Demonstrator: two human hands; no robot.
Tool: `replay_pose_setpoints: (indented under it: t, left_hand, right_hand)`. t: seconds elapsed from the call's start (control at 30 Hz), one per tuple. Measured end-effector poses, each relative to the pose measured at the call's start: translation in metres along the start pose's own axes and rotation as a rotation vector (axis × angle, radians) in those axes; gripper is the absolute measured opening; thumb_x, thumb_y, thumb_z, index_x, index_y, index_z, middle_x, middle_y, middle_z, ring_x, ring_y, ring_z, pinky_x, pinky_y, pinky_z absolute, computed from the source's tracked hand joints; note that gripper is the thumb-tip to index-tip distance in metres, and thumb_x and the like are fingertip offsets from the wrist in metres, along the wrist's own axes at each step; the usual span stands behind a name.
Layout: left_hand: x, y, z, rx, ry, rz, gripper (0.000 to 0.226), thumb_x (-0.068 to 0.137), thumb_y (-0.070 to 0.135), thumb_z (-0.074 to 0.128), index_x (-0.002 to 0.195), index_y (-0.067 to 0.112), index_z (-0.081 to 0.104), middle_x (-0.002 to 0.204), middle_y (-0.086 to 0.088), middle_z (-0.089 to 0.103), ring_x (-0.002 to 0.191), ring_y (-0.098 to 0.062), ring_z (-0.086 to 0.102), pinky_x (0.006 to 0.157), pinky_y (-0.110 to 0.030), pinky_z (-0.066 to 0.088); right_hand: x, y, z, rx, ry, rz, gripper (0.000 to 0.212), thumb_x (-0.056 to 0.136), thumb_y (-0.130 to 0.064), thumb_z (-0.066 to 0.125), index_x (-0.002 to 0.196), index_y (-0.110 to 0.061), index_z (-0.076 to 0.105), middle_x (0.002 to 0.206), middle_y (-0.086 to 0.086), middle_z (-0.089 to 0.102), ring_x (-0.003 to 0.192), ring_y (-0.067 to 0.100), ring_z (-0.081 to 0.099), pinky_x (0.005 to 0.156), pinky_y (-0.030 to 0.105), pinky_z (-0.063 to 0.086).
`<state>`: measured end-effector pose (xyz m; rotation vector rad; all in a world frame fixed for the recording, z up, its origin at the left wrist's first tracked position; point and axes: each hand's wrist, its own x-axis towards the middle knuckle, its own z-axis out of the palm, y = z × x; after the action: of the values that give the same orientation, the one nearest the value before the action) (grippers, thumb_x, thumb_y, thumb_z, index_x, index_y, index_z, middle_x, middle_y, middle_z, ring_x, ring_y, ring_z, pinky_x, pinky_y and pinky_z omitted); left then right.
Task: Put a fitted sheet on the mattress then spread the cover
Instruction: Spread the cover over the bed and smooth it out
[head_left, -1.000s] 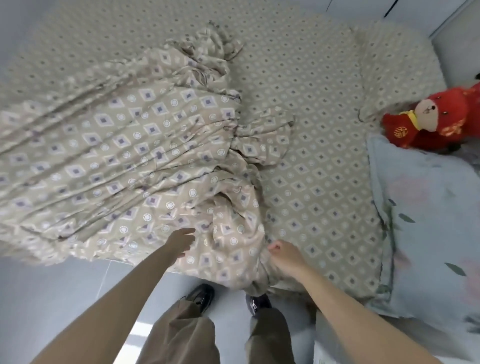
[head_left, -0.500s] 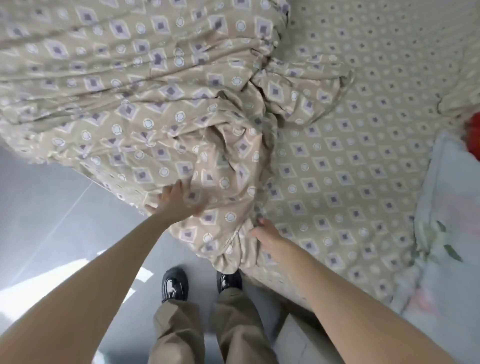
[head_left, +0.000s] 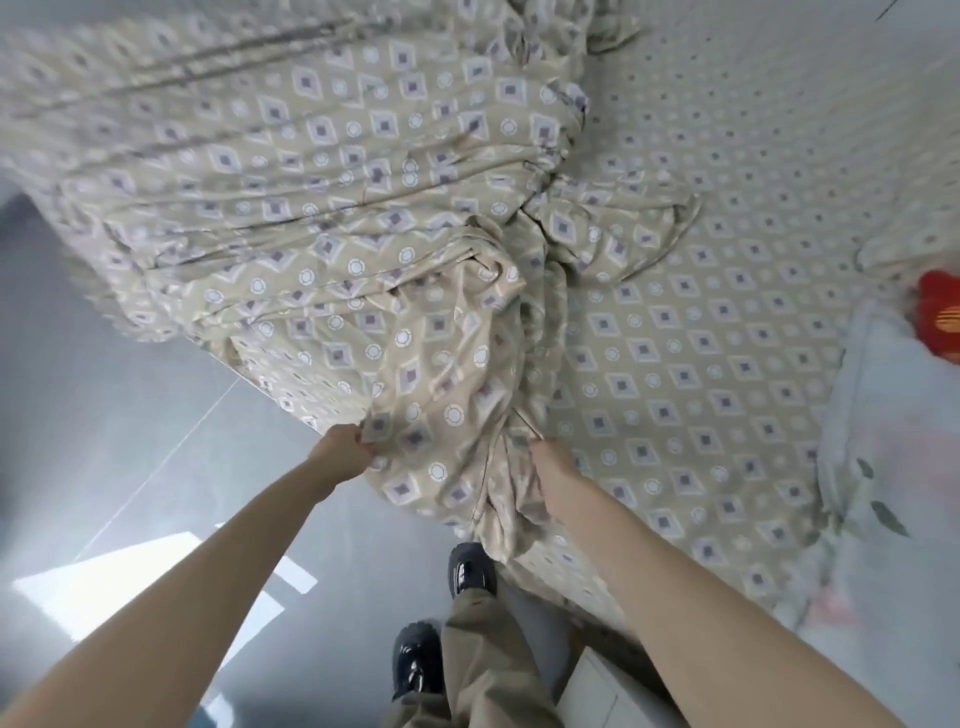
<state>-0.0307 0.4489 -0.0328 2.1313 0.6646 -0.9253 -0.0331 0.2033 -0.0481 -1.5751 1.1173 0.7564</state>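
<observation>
The beige cover with diamond and circle print lies bunched over the left part of the bed, its near end hanging past the bed's edge. Under it the fitted sheet of the same print lies flat on the mattress. My left hand grips the cover's near edge at the bed side. My right hand holds a gathered fold of the cover a little to the right, fingers buried in the cloth.
A pale blue floral pillow lies at the right edge, with a red plush toy behind it. Grey floor stretches to the left. My black shoes stand by the bed side, and a white box sits near my right leg.
My left hand went from lying on the cover to gripping its edge. The view has swung down and closer to the bed's side; the cover hangs further over the edge.
</observation>
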Motion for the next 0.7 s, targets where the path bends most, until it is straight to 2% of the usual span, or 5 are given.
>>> replay_pose_setpoints:
  t: [0.1, 0.23, 0.37, 0.57, 0.7]
  left_hand:
    - [-0.037, 0.002, -0.005, -0.050, -0.108, -0.009, 0.025, 0.088, 0.012, 0.062, 0.108, 0.000, 0.055, 0.108, -0.012, 0.052, 0.098, -0.023, 0.047, 0.081, -0.028, 0.034]
    - [-0.083, 0.013, -0.011, -0.100, -0.126, 0.107, 0.032, 0.087, 0.005, 0.060, 0.118, -0.001, 0.056, 0.112, -0.011, 0.056, 0.099, -0.020, 0.048, 0.082, -0.026, 0.035]
    - [-0.141, 0.026, -0.017, -0.036, -0.243, 0.171, 0.050, 0.080, 0.009, 0.066, 0.128, 0.003, 0.053, 0.118, -0.006, 0.052, 0.105, -0.017, 0.044, 0.085, -0.023, 0.032]
    - [-0.204, 0.045, -0.006, 0.318, -0.389, 0.169, 0.048, 0.091, 0.027, 0.060, 0.136, 0.014, 0.047, 0.132, -0.001, 0.046, 0.121, -0.019, 0.042, 0.095, -0.030, 0.035]
    - [-0.239, 0.081, 0.023, 0.354, -0.423, 0.248, 0.046, 0.093, 0.027, 0.057, 0.136, 0.015, 0.047, 0.130, 0.001, 0.049, 0.117, -0.016, 0.044, 0.101, -0.031, 0.037]
  right_hand:
    - [-0.032, -0.009, -0.006, 0.164, 0.001, 0.051, 0.029, 0.096, -0.036, 0.051, 0.108, -0.010, 0.056, 0.075, 0.000, 0.050, 0.055, 0.014, 0.044, 0.050, 0.023, 0.037]
    - [-0.079, -0.023, -0.023, 0.239, -0.115, -0.013, 0.057, 0.078, -0.056, 0.069, 0.114, -0.014, 0.061, 0.102, 0.006, 0.064, 0.101, 0.024, 0.061, 0.097, 0.032, 0.046]
    - [-0.112, -0.028, -0.054, 0.258, 0.011, -0.145, 0.060, 0.070, -0.041, 0.076, 0.117, -0.006, 0.063, 0.103, 0.008, 0.065, 0.090, 0.023, 0.062, 0.077, 0.029, 0.048]
    - [-0.171, -0.046, -0.127, 0.513, 0.242, -0.387, 0.015, 0.084, -0.014, 0.069, 0.075, -0.007, 0.059, 0.079, 0.008, 0.059, 0.062, 0.019, 0.051, 0.057, 0.027, 0.039]
    - [-0.192, -0.053, -0.174, 0.631, 0.171, -0.390, 0.012, 0.084, -0.016, 0.070, 0.079, -0.007, 0.063, 0.072, 0.007, 0.061, 0.064, 0.022, 0.058, 0.066, 0.036, 0.052]
